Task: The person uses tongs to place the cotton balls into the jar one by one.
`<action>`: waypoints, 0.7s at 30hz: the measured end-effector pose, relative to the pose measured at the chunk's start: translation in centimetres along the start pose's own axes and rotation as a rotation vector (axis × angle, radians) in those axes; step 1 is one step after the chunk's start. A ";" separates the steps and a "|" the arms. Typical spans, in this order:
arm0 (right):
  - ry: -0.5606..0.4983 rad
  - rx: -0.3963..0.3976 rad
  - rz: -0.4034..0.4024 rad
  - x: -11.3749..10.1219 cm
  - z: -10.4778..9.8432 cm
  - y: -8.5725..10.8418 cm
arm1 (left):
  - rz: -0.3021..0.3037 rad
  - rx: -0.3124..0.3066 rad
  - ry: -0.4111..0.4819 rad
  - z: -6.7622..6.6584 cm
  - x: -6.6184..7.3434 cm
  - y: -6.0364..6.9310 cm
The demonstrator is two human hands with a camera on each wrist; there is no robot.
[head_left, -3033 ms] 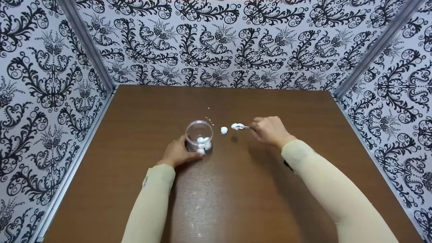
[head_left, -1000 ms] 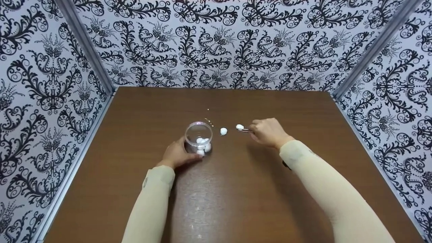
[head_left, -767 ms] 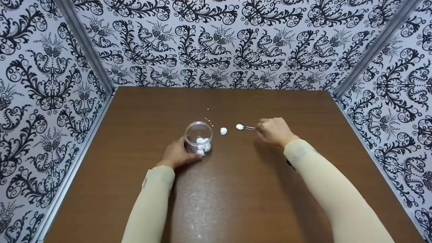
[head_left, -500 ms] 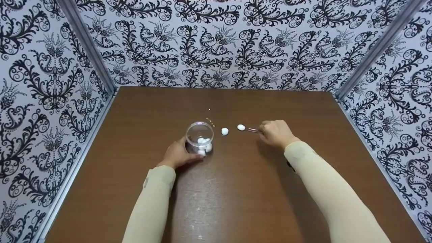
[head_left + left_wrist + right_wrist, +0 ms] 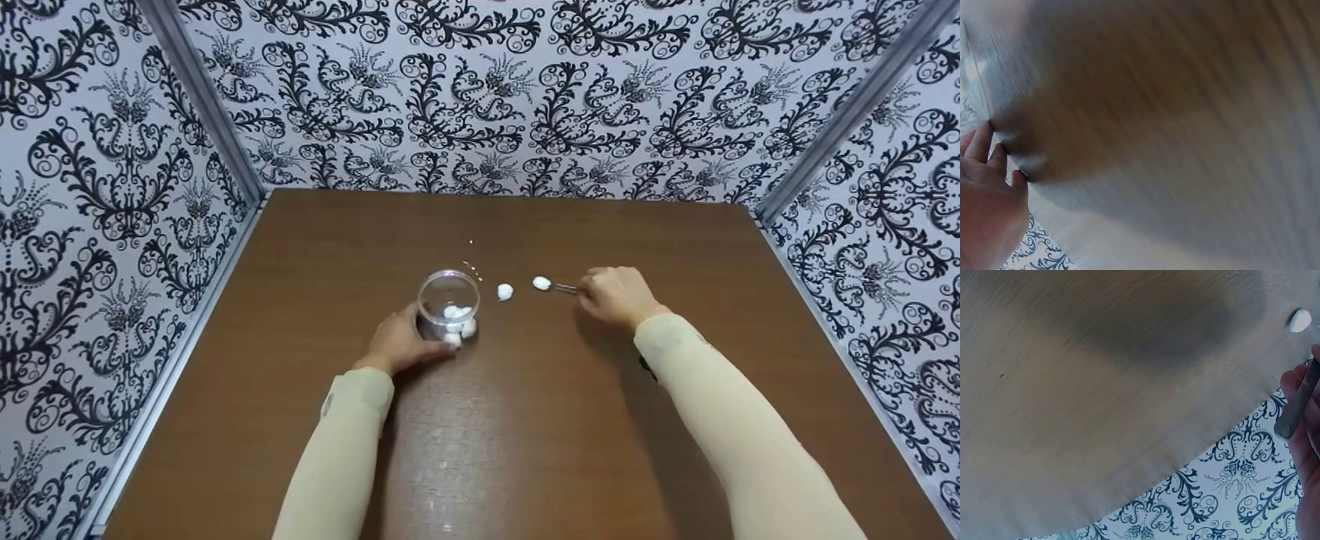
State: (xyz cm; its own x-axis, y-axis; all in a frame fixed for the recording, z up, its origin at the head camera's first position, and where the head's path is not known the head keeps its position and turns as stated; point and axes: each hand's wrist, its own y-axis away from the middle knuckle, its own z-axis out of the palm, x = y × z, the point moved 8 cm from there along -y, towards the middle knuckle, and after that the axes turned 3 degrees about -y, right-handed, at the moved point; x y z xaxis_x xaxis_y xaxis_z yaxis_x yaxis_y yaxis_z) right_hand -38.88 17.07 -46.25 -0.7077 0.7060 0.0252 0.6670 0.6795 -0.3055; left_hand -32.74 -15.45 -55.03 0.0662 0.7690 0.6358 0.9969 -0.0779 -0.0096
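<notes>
In the head view my left hand (image 5: 401,341) grips the lower side of a clear round jar (image 5: 422,304) standing on the table, with several white balls (image 5: 454,315) inside. Right of the jar lies one white ball (image 5: 505,291); farther right is a second white ball (image 5: 541,283). My right hand (image 5: 619,295) holds slim metal tweezers (image 5: 568,289), tips close to that second ball; whether they touch cannot be told. The right wrist view catches the rounded back end of the tweezers. In the left wrist view, my fingertips (image 5: 998,157) show at the left edge.
The brown table (image 5: 510,420) spreads around both hands. Small light specks (image 5: 472,270) lie behind the jar. Patterned walls (image 5: 487,97) with grey metal posts (image 5: 199,90) border the table at the back and sides.
A white ball that was raised at the tweezers three seconds ago now lies on the table. My right hand has drawn back rightward. The left hand and jar have stayed put.
</notes>
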 end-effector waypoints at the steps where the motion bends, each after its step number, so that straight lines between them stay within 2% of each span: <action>1: 0.000 -0.005 0.003 0.1 0.0 -0.1 | -0.004 -0.001 -0.003 0.0 0.0 0.0; 9: 0.000 -0.032 0.028 0.5 0.1 -0.6 | -0.023 -0.007 0.002 -0.2 0.1 0.2; 21: 0.005 -0.019 0.003 1.0 1.2 -1.5 | -0.037 -0.009 -0.003 0.0 0.0 0.1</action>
State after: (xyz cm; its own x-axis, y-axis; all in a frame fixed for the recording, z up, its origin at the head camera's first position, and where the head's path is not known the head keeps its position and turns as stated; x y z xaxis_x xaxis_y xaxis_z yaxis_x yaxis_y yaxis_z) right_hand -40.91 16.50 -46.93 -0.7046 0.7090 0.0292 0.6734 0.6810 -0.2876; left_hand -32.65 -15.48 -55.02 0.0297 0.7736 0.6329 0.9983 -0.0551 0.0205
